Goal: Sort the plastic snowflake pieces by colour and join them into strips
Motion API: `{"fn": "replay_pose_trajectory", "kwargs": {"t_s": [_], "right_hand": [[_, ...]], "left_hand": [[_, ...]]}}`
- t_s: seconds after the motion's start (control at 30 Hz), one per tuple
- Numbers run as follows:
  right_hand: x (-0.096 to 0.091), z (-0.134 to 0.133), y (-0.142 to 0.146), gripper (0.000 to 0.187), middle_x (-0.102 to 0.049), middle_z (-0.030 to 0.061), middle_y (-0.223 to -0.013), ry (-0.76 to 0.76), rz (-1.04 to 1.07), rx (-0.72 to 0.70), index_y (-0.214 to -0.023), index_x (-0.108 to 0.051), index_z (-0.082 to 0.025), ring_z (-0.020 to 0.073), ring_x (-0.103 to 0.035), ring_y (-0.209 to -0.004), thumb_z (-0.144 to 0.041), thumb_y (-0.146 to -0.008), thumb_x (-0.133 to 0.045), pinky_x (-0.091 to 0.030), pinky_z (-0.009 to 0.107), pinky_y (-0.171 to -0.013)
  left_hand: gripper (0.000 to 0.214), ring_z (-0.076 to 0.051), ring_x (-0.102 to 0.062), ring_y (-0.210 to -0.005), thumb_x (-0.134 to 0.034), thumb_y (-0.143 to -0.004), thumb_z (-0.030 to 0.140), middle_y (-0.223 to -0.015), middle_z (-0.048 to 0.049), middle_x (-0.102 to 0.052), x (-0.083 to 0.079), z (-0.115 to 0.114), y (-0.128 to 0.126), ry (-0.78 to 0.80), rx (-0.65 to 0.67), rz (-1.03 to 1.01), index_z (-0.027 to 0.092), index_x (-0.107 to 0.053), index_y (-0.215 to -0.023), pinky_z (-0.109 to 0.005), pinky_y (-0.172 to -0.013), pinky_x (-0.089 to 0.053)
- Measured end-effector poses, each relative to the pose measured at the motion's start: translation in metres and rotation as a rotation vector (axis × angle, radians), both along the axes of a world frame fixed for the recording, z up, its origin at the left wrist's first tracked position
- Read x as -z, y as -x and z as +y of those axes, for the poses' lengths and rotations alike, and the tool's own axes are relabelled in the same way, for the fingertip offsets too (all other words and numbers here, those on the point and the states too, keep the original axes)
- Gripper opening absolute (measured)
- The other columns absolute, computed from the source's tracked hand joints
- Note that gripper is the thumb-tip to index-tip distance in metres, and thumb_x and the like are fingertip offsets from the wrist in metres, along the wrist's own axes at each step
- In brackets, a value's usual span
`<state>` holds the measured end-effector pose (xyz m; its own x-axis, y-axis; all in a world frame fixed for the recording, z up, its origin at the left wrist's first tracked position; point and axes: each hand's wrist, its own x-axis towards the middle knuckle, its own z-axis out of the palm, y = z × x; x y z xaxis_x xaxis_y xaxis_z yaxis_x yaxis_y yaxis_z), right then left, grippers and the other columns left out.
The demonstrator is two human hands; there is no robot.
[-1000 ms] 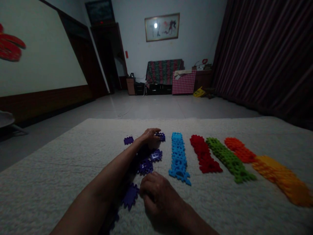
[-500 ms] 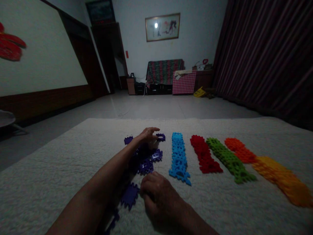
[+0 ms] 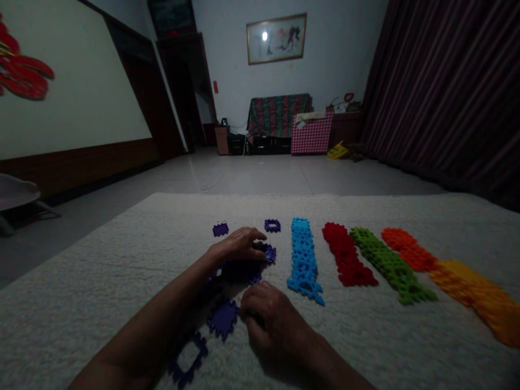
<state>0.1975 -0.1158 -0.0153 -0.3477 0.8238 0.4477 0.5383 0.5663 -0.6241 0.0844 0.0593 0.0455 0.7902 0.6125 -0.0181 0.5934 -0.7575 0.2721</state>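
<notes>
My left hand [image 3: 244, 244] reaches over a cluster of purple notched building tiles, its thumb and fingers apart. Its fingertips are at a purple tile [image 3: 270, 253]; the hand and forearm hide much of the cluster. My right hand [image 3: 274, 319] rests curled on the pale blanket, fingers bent inward; what they hold, if anything, is hidden. Just left of it lies a solid purple tile [image 3: 223, 318]. A purple frame-shaped tile [image 3: 202, 345] is beside my left forearm. Farther out are a small purple frame [image 3: 272, 225] and a flat purple tile [image 3: 220, 229].
Rows of interlocking tiles lie to the right: blue [image 3: 303, 254], red [image 3: 347, 257], green [image 3: 390, 262], orange [image 3: 408, 249] and yellow [image 3: 473, 295]. The fleecy blanket [image 3: 122, 260] covers the surface beneath them. Beyond its edge is a tiled floor [image 3: 260, 176].
My left hand has come back toward me from the far small frame to a nearer purple tile. My right hand stays curled in nearly the same place. The view has shifted slightly.
</notes>
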Motion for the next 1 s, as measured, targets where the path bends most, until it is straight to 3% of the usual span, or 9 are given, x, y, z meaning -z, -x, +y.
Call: {"fn": "replay_pose_trajectory", "kwargs": {"t_s": [0.2, 0.43, 0.67, 0.83, 1.0], "right_hand": [[-0.001, -0.001, 0.000, 0.020, -0.060, 0.0032, -0.086, -0.003, 0.004, 0.004, -0.078, -0.057, -0.019, 0.0176, -0.051, -0.086, -0.002, -0.072, -0.049, -0.041, 0.033, -0.081], [0.001, 0.000, 0.000, 0.021, -0.060, 0.0029, -0.086, 0.005, -0.008, 0.004, -0.078, -0.057, -0.019, 0.0176, -0.051, -0.086, -0.001, -0.071, -0.050, -0.041, 0.034, -0.081], [-0.007, -0.004, 0.000, 0.021, -0.059, 0.0023, -0.083, 0.031, 0.006, 0.002, -0.075, -0.055, -0.019, 0.0165, -0.051, -0.084, 0.000, -0.074, -0.047, -0.041, 0.032, -0.078], [-0.005, -0.001, 0.000, 0.022, -0.059, 0.0024, -0.083, 0.021, 0.004, -0.011, -0.074, -0.054, -0.019, 0.0168, -0.051, -0.084, 0.002, -0.071, -0.048, -0.040, 0.032, -0.077], [-0.003, 0.001, 0.000, 0.022, -0.059, 0.0030, -0.084, 0.024, -0.014, -0.021, -0.075, -0.055, -0.019, 0.0172, -0.051, -0.083, 0.002, -0.071, -0.049, -0.040, 0.031, -0.076]], "left_hand": [[0.060, -0.027, -0.053, -0.125, -0.071, -0.078, 0.044, -0.136, -0.0106, -0.059, 0.006, -0.005, -0.007, -0.011, 0.105, -0.043, 0.022, -0.058, -0.133, -0.036, -0.104, -0.041], [0.051, -0.026, -0.059, -0.117, -0.066, -0.079, 0.029, -0.128, -0.0112, -0.065, 0.007, -0.009, -0.012, 0.005, 0.110, -0.133, 0.020, -0.062, -0.129, -0.038, -0.102, -0.044], [0.054, -0.020, -0.066, -0.097, -0.064, -0.072, 0.022, -0.120, -0.0116, -0.067, 0.000, 0.030, 0.011, 0.390, -0.173, -0.512, 0.016, -0.061, -0.126, -0.032, -0.082, -0.053], [0.044, -0.020, -0.066, -0.094, -0.073, -0.067, 0.032, -0.106, -0.0091, -0.072, 0.000, 0.055, 0.041, 0.566, -0.202, -0.509, 0.015, -0.067, -0.107, -0.034, -0.084, -0.051], [0.044, -0.021, -0.063, -0.101, -0.072, -0.067, 0.031, -0.114, -0.0074, -0.071, -0.001, 0.065, 0.060, 0.533, -0.178, -0.353, 0.017, -0.067, -0.108, -0.033, -0.089, -0.049]]}}
